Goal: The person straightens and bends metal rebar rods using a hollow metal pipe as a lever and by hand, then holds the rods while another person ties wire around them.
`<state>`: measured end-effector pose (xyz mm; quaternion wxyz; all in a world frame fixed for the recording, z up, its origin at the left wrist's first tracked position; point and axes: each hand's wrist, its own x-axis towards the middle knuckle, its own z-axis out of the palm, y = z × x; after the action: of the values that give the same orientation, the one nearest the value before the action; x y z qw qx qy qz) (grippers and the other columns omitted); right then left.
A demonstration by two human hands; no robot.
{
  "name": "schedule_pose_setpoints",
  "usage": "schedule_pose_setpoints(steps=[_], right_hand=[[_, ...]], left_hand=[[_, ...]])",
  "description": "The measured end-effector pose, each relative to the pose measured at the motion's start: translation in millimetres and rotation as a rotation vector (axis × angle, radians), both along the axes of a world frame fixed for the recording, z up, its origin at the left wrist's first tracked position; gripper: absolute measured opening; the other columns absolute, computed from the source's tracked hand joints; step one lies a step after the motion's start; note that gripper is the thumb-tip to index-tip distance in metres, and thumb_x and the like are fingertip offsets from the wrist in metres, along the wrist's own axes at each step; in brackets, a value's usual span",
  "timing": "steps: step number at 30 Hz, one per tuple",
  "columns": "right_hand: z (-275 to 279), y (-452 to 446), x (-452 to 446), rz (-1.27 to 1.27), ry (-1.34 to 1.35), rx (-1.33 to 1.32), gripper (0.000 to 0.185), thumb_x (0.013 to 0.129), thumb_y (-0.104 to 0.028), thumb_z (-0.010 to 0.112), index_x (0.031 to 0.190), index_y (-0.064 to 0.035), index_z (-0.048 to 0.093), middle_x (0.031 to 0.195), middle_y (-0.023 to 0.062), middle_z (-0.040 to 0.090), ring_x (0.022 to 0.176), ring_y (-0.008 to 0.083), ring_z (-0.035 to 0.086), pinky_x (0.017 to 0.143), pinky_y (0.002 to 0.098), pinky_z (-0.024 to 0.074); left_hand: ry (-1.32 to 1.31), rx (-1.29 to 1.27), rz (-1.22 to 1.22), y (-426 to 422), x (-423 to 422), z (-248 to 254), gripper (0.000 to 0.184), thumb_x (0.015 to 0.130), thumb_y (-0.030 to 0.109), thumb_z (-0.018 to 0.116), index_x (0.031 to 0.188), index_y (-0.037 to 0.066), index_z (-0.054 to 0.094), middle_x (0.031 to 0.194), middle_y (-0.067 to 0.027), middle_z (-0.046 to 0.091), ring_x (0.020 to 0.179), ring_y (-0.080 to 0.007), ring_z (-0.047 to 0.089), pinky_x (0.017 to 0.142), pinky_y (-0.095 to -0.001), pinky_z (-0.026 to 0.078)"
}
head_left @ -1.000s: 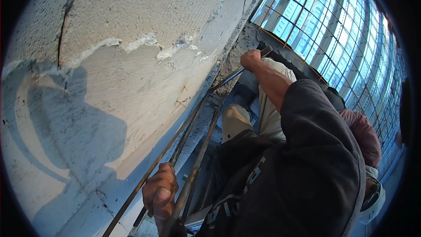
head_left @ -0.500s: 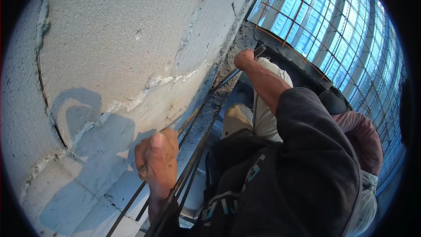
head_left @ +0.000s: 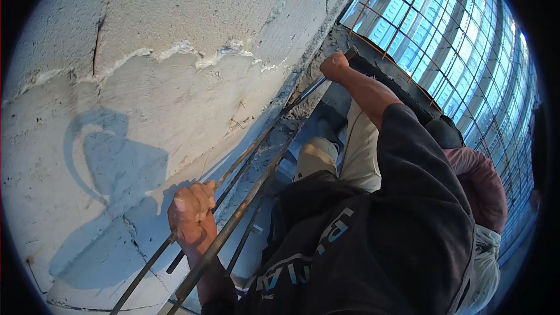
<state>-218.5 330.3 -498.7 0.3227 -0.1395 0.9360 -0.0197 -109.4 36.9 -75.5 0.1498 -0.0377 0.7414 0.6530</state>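
Note:
My left hand (head_left: 192,212) is closed around one thin rusty rebar (head_left: 142,270), which runs up past the fist along the wall. My right hand (head_left: 335,66) grips a straight steel bar (head_left: 314,86) close to its upper end. The lower end of that bar meets the rebars near the wall's base; how they join is too small to tell. A thicker rebar (head_left: 234,220) slants beside my left forearm, apart from the fist. Shorter dark rods lie near it.
A rough block wall (head_left: 192,99) with a broken plaster edge stands on the left. Rusty wire mesh (head_left: 402,30) covers corrugated metal sheeting at upper right. Another person in a reddish sleeve (head_left: 479,184) is close by on the right.
My view has shifted, and more of the lower wall shows. My left hand sits slightly lower and further left, its fingers facing me. My right hand stays on the steel bar.

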Motion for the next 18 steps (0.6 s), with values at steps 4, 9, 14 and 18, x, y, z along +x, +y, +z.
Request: schedule_pose_setpoints(steps=[4,9,14,18], right_hand=[[-8,11,15,0.124,0.144,-0.029,0.011,0.087,-0.021,0.066,0.091,-0.0209,0.076,0.096,-0.0016,0.074,0.098,0.0198,0.068,0.087,0.0381,0.0435],[-6,15,36,0.061,-0.053,0.025,0.016,0.086,-0.014,0.064,0.096,-0.0230,0.072,0.096,-0.0013,0.072,0.096,0.0192,0.067,0.092,0.0396,0.0401],[7,21,56,0.094,0.065,-0.001,0.015,0.086,-0.014,0.065,0.093,-0.0224,0.075,0.094,-0.0007,0.074,0.098,0.0190,0.067,0.092,0.0391,0.0405],[-15,4,73,-0.185,0.094,0.130,0.016,0.088,-0.017,0.062,0.093,-0.0240,0.075,0.093,-0.0006,0.073,0.096,0.0182,0.067,0.088,0.0425,0.0382]], left_hand=[[-0.001,-0.013,-0.124,-5,-2,-2,0.035,0.100,0.038,0.051,0.075,0.015,0.041,0.072,-0.0009,0.043,0.081,-0.0178,0.047,0.098,-0.0417,0.036],[-0.116,-0.012,-0.116,-1,7,-2,0.038,0.090,0.044,0.068,0.092,0.007,0.056,0.099,-0.0105,0.058,0.112,-0.0276,0.051,0.104,-0.0476,0.036],[-0.272,0.108,-0.056,-15,23,-16,0.049,0.091,0.043,0.066,0.114,0.001,0.058,0.125,-0.0183,0.056,0.129,-0.0310,0.047,0.107,-0.0484,0.036],[-0.422,0.301,0.151,-36,59,-22,0.057,0.092,0.044,0.063,0.126,-0.001,0.055,0.135,-0.0225,0.052,0.129,-0.0316,0.049,0.108,-0.0475,0.037]])
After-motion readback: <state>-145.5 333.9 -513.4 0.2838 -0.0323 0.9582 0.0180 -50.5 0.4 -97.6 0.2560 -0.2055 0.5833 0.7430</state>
